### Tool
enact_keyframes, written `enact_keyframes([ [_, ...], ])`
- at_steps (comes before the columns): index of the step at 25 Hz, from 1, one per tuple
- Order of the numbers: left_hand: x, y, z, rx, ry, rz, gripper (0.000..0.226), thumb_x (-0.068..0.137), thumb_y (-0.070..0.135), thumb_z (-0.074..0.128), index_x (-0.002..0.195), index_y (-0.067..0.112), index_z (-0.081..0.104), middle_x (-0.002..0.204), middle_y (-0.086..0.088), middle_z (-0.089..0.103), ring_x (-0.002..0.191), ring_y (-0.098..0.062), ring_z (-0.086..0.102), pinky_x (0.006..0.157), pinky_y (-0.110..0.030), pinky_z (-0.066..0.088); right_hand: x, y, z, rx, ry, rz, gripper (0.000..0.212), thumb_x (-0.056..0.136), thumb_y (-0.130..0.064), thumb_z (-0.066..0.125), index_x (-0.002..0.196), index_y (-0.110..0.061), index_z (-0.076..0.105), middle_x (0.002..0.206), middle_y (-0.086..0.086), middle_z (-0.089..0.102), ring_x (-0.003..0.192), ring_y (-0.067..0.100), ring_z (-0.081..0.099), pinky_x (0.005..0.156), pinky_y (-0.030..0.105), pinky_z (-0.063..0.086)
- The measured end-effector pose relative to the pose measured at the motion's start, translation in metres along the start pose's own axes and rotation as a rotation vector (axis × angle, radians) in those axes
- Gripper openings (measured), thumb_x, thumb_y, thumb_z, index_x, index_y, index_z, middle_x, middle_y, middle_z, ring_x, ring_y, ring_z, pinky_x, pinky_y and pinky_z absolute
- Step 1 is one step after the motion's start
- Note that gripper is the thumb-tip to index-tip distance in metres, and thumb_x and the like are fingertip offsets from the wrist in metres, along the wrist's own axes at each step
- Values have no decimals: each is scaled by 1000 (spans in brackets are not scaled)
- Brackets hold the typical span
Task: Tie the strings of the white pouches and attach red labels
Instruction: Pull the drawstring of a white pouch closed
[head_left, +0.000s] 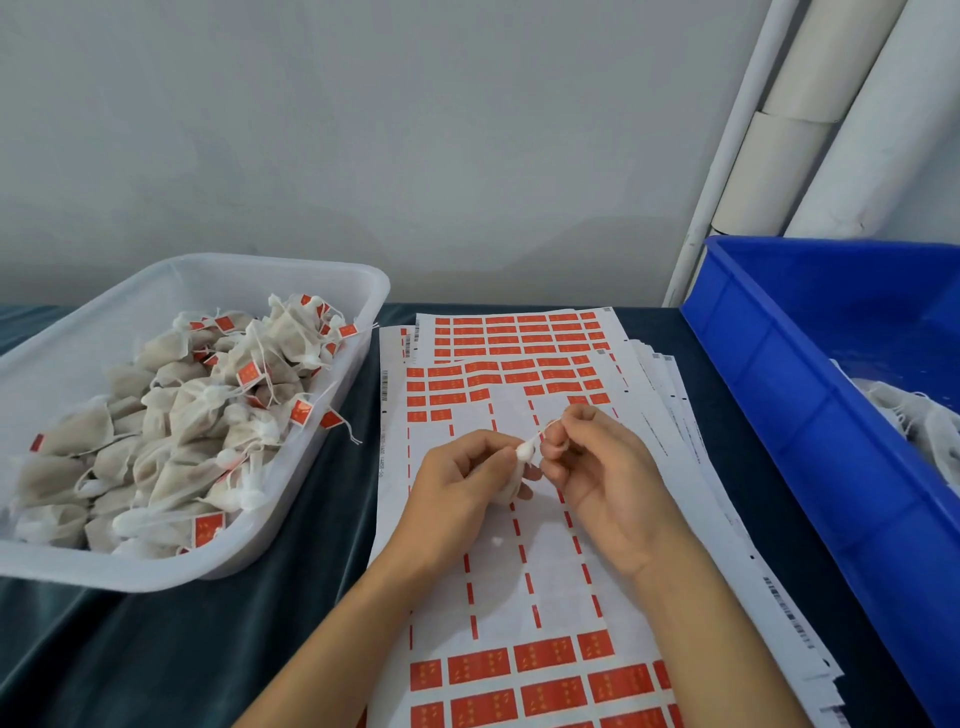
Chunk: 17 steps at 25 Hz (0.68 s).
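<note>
My left hand (457, 483) grips a white pouch (522, 457) by its gathered neck, fingers (480, 449) curled round it, just above the label sheets (519, 519) in the middle of the tabletop (311, 545). My right hand (602, 467) pinches the string (543, 430) at the pouch's top between thumb and fingertips. I judge I'm mid-tie: to do it well I should keep the neck squeezed tight with the left so the filling stays in, pull the string snug against the gather, and leave a free tail long enough to fold a red label (543, 656) around. The nearest full labels lie on the sheet just below my wrists.

At far left, the clear tub (332, 280) holds a heap of finished pouches, tied and carrying red labels on their strings. At far right, the blue bin (779, 395) holds white pouches in its near corner; I cannot tell how many, as the frame edge cuts them off.
</note>
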<state>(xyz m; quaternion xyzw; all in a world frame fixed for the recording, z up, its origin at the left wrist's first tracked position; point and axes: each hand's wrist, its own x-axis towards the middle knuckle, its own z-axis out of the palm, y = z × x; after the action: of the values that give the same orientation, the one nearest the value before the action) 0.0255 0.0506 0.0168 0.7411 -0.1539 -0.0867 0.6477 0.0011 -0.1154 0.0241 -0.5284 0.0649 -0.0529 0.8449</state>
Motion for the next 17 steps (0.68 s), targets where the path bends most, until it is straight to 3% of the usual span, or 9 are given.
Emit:
enact_keyframes([
  [2,1,-2,-2,-9,-3,3,24,106,15,53,100,20,76,90,0,76,86,-17,72,83,-29,59,0,-4,-3,229,-113,101,13,100,-8,59,102,-10,71,86,12,63,77,20,61,68,29,57],
  [9,-2,-3,-1,-42,-29,10,25,98,37,51,97,30,75,83,1,69,76,-10,64,75,-18,54,0,0,-3,70,-99,50,20,105,-14,53,110,-14,73,82,11,61,74,18,61,68,29,55],
  [13,0,-5,0,20,-11,43,16,103,32,59,96,31,74,82,9,70,75,-4,65,72,-15,52,-3,2,1,-247,-29,23,16,99,-34,65,106,-25,76,86,6,68,77,16,64,75,26,55],
  [17,0,-6,0,67,13,38,16,104,35,59,94,36,72,86,12,71,80,-6,67,73,-15,52,-4,7,3,-627,70,-115,9,98,-37,68,95,-32,75,81,-9,72,74,5,67,68,13,53],
])
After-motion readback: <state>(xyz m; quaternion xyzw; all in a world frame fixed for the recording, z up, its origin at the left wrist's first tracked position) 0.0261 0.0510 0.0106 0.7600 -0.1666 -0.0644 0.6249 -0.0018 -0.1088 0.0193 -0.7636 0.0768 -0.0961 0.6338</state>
